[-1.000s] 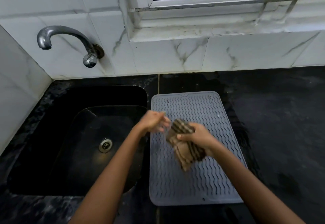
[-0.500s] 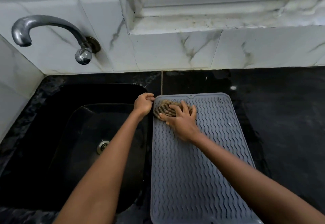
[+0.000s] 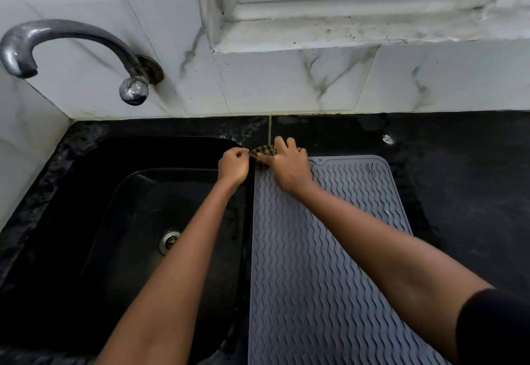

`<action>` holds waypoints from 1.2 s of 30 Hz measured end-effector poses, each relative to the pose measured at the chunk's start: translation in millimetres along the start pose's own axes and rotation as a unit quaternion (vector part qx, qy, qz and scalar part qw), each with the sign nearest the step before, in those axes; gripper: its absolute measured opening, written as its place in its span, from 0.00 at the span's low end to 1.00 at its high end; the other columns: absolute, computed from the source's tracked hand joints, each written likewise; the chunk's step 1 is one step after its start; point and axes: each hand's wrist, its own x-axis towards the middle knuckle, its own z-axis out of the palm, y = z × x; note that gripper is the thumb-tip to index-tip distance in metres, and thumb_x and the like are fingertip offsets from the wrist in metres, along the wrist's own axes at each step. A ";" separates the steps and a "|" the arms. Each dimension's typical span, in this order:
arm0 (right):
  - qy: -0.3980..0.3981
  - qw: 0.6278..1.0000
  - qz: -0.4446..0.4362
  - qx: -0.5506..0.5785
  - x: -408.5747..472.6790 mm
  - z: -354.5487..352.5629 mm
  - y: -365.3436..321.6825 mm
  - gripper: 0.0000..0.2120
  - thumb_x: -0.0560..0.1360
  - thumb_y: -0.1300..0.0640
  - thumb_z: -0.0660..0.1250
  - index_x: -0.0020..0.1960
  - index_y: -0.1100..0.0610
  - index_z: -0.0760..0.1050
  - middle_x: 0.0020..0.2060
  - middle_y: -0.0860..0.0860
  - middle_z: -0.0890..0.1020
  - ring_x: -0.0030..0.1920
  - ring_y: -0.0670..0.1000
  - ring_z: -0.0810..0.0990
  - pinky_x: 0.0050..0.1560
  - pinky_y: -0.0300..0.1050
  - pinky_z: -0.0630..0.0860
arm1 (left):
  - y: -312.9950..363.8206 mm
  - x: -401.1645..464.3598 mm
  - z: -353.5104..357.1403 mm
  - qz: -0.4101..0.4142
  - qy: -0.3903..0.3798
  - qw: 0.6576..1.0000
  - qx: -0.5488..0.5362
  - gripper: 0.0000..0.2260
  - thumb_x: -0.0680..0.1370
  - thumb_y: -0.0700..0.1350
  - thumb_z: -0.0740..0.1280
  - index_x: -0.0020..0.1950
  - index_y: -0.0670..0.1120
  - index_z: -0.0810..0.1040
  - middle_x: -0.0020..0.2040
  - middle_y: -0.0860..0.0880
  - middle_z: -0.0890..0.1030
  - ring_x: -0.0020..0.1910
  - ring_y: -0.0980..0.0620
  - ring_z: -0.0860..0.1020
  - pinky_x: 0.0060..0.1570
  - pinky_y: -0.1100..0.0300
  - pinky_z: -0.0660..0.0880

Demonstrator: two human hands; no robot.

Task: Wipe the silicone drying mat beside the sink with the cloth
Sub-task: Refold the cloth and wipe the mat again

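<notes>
The near stretch of the silicone drying mat (image 3: pixel 321 264) lies unwiped, I judge; at its far left corner the right hand (image 3: pixel 288 168) presses spread fingers on the bunched cloth (image 3: pixel 262 155); the left hand (image 3: pixel 233 165) pinches the cloth's edge beside the sink (image 3: pixel 120 221); wiping looks barely begun.

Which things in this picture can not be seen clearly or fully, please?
- Cloth: head view, mostly covered by the right hand; only a striped edge shows.
- Far left corner of the drying mat: hidden under cloth and right hand.
- Near end of the mat: cut off by the bottom edge.
- Left hand: fingers curled at the cloth's edge; whether they pinch cloth or mat is unclear.
- Sink: too dark for detail.
</notes>
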 end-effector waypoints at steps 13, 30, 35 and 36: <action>0.053 0.961 0.219 0.161 -21.0 -23.4 -16.4 0.10 0.76 0.50 0.63 0.55 0.49 0.79 0.56 0.54 0.74 0.60 0.57 0.69 0.62 0.61 0.60 | 9.4 -10.0 4.6 -0.070 -0.013 0.995 0.069 0.01 0.72 0.40 0.75 0.41 0.43 0.85 0.43 0.44 0.85 0.37 0.49 0.83 0.43 0.54 0.83; -0.120 0.975 0.041 0.182 -195.4 -25.5 -68.0 0.12 0.74 0.55 0.67 0.57 0.55 0.76 0.56 0.52 0.70 0.54 0.53 0.72 0.52 0.48 0.76 | 14.5 -10.2 10.0 -0.059 0.002 0.993 0.105 0.04 0.69 0.40 0.77 0.38 0.41 0.85 0.39 0.44 0.85 0.43 0.50 0.83 0.50 0.53 0.81; 0.016 0.978 0.102 0.183 -114.3 -33.4 -54.5 0.14 0.74 0.51 0.65 0.58 0.52 0.75 0.53 0.51 0.70 0.52 0.51 0.69 0.50 0.48 0.74 | 20.1 -8.3 2.2 -0.103 -0.010 0.991 0.084 0.11 0.65 0.43 0.80 0.42 0.40 0.84 0.40 0.46 0.85 0.37 0.53 0.83 0.41 0.59 0.82; 0.012 0.981 0.114 0.156 -94.1 -29.2 -54.8 0.15 0.75 0.52 0.64 0.61 0.53 0.73 0.56 0.53 0.70 0.55 0.54 0.69 0.53 0.51 0.73 | 18.8 -7.9 1.2 -0.111 -0.005 0.991 0.077 0.13 0.65 0.44 0.80 0.44 0.39 0.83 0.41 0.46 0.84 0.38 0.53 0.83 0.40 0.60 0.81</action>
